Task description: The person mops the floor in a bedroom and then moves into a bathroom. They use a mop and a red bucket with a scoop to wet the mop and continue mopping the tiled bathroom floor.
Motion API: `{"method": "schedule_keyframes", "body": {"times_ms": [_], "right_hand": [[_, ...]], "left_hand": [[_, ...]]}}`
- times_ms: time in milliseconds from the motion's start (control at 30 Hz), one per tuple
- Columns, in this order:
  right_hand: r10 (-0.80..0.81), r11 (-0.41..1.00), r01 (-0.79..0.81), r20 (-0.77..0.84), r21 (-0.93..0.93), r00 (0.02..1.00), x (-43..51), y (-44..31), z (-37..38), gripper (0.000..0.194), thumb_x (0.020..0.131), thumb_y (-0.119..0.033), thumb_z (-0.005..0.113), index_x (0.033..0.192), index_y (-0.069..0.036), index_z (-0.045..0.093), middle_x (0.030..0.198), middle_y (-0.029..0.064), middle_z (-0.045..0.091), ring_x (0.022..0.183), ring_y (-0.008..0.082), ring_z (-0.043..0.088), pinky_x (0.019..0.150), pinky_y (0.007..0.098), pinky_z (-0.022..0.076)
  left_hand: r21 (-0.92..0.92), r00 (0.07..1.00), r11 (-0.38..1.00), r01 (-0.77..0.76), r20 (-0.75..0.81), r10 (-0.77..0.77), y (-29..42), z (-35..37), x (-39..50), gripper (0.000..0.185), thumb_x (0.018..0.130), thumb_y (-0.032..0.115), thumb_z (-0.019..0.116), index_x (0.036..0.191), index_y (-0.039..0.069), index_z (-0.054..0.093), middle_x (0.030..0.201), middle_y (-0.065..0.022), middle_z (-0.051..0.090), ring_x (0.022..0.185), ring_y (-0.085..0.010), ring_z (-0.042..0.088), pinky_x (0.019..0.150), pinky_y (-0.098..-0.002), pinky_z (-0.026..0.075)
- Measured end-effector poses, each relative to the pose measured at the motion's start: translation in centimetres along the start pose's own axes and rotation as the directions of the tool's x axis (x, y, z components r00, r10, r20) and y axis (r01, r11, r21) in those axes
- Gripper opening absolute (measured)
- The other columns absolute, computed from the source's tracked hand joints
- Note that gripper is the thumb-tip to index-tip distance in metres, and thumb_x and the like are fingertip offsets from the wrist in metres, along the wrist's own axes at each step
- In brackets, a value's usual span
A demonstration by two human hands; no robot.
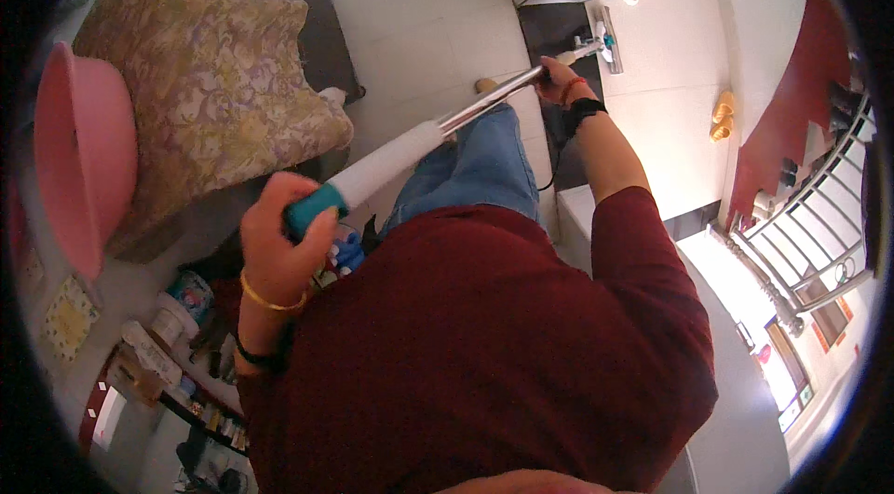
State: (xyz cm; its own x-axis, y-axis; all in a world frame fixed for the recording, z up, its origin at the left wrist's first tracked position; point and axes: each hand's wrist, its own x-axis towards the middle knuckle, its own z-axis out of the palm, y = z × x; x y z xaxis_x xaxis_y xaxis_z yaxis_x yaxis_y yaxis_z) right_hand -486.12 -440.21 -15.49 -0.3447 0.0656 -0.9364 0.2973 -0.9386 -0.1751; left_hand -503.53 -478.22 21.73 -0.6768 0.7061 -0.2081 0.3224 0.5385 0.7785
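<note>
A mop [489,99] with a metal pole, a white grip sleeve and a teal end cap slants up to the right across my front. My left hand [286,228] is curled around the teal cap at the near end. Farther along, my right hand [557,80] grips the metal pole. The flat mop head [610,40], white and teal at its joint, lies at the dark threshold strip [555,29] and the light floor tiles beyond it. Its underside is hidden.
A table under a floral cloth [209,75] stands on the left, with a pink basin [105,152] beside it. Yellow slippers [723,117] lie on the floor at the right, near a metal railing [803,235]. A shelf with small items [202,417] is at the lower left.
</note>
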Motion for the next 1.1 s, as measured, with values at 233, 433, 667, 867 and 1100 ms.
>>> {"method": "schedule_keyframes", "body": {"times_ms": [233,433,667,867,1100], "right_hand": [[0.182,0.983,-0.172,0.193,-0.068,0.964,2.3,12.2,9.2,0.034,0.086,-0.034,0.037,0.094,-0.001,0.047,0.090,0.0138,0.054,0.079,0.0273,0.055,0.069,0.0386,0.0483],[0.262,0.956,-0.234,0.161,-0.174,0.951,-2.7,15.3,16.7,0.027,0.084,-0.026,0.042,0.093,-0.001,0.043,0.090,0.0138,0.051,0.086,0.0309,0.054,0.075,0.0437,0.0472],[0.186,0.982,-0.188,0.269,-0.017,0.945,-7.8,13.1,20.3,0.024,0.085,-0.026,0.043,0.095,-0.003,0.041,0.093,0.0134,0.049,0.088,0.0325,0.054,0.075,0.0442,0.0473],[0.229,0.946,-0.295,0.370,0.133,0.900,-11.3,8.7,20.4,0.023,0.086,-0.020,0.038,0.095,0.001,0.037,0.095,0.0162,0.048,0.089,0.0346,0.053,0.078,0.0437,0.0473],[0.199,0.835,-0.378,0.422,0.399,0.884,-10.0,4.2,15.8,0.028,0.085,-0.022,0.040,0.095,0.004,0.043,0.093,0.0161,0.049,0.085,0.0260,0.052,0.077,0.0366,0.0480]], "left_hand": [[-0.029,0.943,0.974,0.226,-0.245,-0.226,-3.3,-8.8,-7.5,0.008,0.074,0.008,0.047,0.079,0.003,0.050,0.073,-0.0036,0.046,0.067,-0.0115,0.043,0.061,-0.0244,0.037],[0.185,0.843,0.957,0.224,-0.529,-0.095,-4.7,-14.9,-11.0,0.016,0.078,0.016,0.045,0.080,0.001,0.050,0.079,-0.0068,0.049,0.071,-0.0142,0.044,0.069,-0.0264,0.036],[0.457,0.832,0.889,0.003,-0.494,0.251,-1.5,-19.8,-7.7,0.026,0.080,0.022,0.038,0.078,0.000,0.051,0.074,-0.0092,0.049,0.072,-0.0194,0.047,0.069,-0.0280,0.037],[0.597,0.767,0.741,-0.308,-0.304,0.564,3.6,-23.9,2.6,0.023,0.078,0.020,0.038,0.080,0.000,0.050,0.073,-0.0098,0.048,0.070,-0.0198,0.047,0.065,-0.0279,0.038],[0.539,0.716,0.592,-0.600,0.031,0.697,11.2,-19.3,18.0,0.020,0.077,0.017,0.040,0.080,0.000,0.049,0.072,-0.0099,0.048,0.068,-0.0189,0.047,0.063,-0.0271,0.037]]}}
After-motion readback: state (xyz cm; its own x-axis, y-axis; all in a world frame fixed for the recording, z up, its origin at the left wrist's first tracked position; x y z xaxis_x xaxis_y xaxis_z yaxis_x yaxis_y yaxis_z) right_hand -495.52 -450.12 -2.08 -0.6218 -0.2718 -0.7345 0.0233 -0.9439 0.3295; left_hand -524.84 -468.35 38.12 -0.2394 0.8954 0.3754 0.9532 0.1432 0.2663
